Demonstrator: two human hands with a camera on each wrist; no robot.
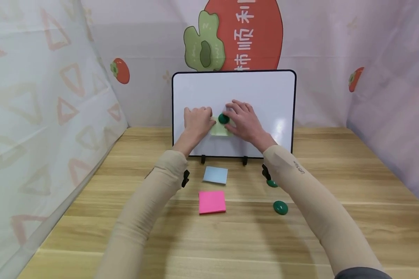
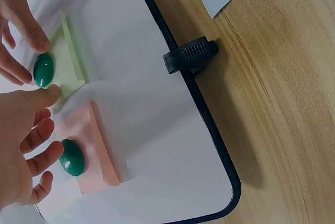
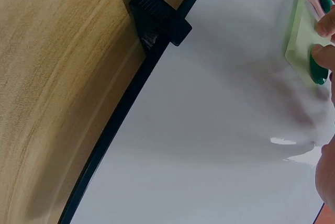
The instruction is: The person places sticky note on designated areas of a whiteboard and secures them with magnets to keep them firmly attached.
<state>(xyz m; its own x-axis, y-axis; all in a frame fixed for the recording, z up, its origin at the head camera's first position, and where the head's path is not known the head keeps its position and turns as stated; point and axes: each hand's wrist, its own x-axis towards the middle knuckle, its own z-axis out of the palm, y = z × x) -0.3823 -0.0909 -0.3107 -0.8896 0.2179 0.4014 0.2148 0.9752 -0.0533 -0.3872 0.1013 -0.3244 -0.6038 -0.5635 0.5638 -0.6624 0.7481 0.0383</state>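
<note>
A pale green sticky note lies flat against the whiteboard. My right hand pinches a round green magnet on the note, thumb below and fingers above. At the note's left edge, my left hand touches the paper with its thumb; its other fingers are loosely bent. The left wrist view shows a pink sticky note beside it, with another green magnet on it, near my left fingers. In the head view, my left hand hides that pink note.
On the wooden table lie a blue sticky note, a bright pink sticky pad and two green magnets, one nearer and one partly behind my right forearm. Black clips support the board's lower edge.
</note>
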